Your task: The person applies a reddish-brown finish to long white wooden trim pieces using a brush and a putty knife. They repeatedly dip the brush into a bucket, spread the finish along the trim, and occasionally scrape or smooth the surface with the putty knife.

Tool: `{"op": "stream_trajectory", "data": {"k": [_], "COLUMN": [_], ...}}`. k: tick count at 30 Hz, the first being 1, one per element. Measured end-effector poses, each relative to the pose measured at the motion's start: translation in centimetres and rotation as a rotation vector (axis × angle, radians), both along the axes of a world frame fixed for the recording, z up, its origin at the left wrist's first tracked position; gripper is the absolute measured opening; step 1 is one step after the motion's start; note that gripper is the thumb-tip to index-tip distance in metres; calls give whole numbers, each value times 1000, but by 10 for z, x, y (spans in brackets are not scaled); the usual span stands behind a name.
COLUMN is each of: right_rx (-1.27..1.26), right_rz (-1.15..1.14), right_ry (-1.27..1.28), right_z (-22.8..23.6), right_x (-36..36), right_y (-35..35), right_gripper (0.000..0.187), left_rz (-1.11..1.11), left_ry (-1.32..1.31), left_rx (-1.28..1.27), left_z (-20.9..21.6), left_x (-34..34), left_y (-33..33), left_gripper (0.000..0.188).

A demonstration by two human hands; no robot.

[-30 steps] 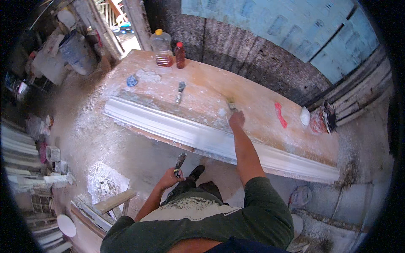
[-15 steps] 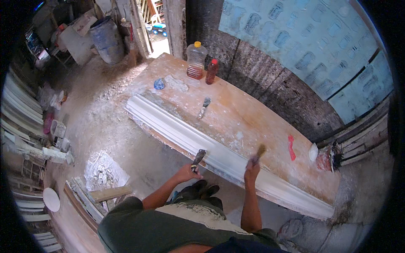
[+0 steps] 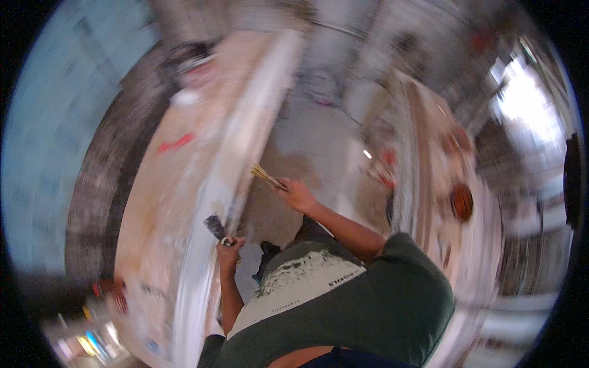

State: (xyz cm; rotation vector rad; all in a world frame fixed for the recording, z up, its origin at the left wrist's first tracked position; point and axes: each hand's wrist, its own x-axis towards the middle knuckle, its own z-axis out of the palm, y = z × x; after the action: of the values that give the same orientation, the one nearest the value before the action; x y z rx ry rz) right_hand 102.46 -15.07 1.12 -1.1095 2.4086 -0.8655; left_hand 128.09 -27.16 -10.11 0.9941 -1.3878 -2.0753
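Observation:
My left hand (image 3: 228, 256) is closed around the handle of a putty knife (image 3: 215, 226), its dark blade pointing up beside the long white moulding (image 3: 236, 135). The moulding lies along the edge of a worn tabletop (image 3: 162, 202) on my left. In my right hand (image 3: 298, 195) I grip a brush (image 3: 265, 176) with yellowish bristles, held over the gap beside the table and pointing toward the moulding. Motion smears much of the surroundings.
A red strip (image 3: 176, 143) and a white lump (image 3: 185, 97) lie on the tabletop. On my right runs another bench (image 3: 445, 227) with long pale pieces and a round orange-brown object (image 3: 461, 201). Grey floor (image 3: 319, 132) stretches between the two. Bluish panels (image 3: 49, 141) cover the left wall.
My view has swung sharply to the right, so the table with the moulding now lies on my left and the second bench has appeared. Both hands still hold their tools; the brush is away from the moulding.

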Motion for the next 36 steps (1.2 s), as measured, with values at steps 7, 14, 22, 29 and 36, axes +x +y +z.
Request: {"op": "stream_trajectory", "data": {"k": [7, 14, 22, 29, 36], "right_rx": [-56, -244, -129, 512, 746], "right_rz": [-715, -1343, -1706, -1559, -1461], "right_ry": [17, 133, 395, -119, -65], "right_z": [-45, -4, 33, 15, -26], "right_x": [-26, -76, -135, -180, -212], "right_y": [211, 414, 600, 687, 687], "right_gripper": [36, 35, 38, 23, 22], "left_rz": [-310, -702, -1187, -1543, -1718], "left_ry": [-98, -202, -100, -122, -190], "left_rx": [-10, -86, -207, -298, -215], "left_z": [3, -16, 17, 49, 45], "left_x": [-86, -211, -373, -445, -496], "left_y": [52, 133, 291, 371, 402], "left_gripper": [21, 21, 22, 21, 22]}}
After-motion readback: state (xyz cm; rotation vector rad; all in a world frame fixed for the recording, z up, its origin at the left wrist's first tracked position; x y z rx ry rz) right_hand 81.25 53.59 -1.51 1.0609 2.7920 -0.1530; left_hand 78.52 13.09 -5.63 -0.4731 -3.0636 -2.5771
